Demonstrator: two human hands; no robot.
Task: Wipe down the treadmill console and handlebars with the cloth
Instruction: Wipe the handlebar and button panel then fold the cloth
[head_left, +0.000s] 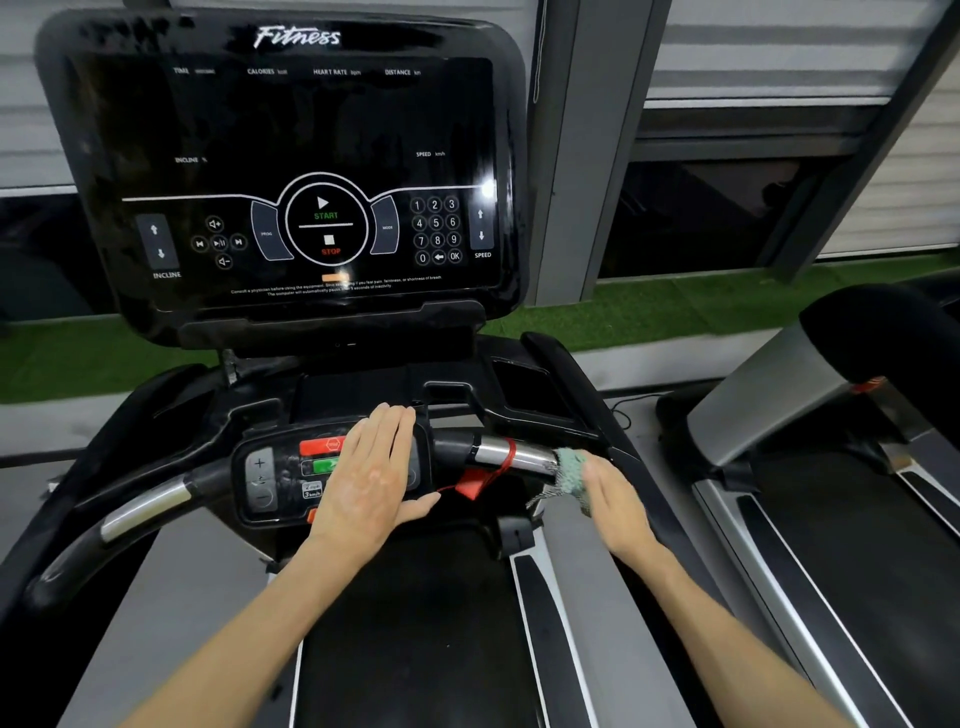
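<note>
Head view: left hand (363, 478) flat on console (270, 470), fingers (387, 431) together; right hand (615, 499) on one cloth (571, 465), grip unclear

Right hand (615, 499) with cloth (571, 465) on handlebar (498, 452), left hand (369, 473) flat on keypad (265, 478)

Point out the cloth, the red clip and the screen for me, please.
cloth (571, 467), head view, bunched green middle.
red clip (470, 487), head view, flat red body.
screen (291, 156), head view, dark glass centre.

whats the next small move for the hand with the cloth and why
Probably slide the cloth inward along the handlebar toward the red cord: the right hand holds it at the chrome section's outer end, and the rest of the chrome lies bare.
</note>
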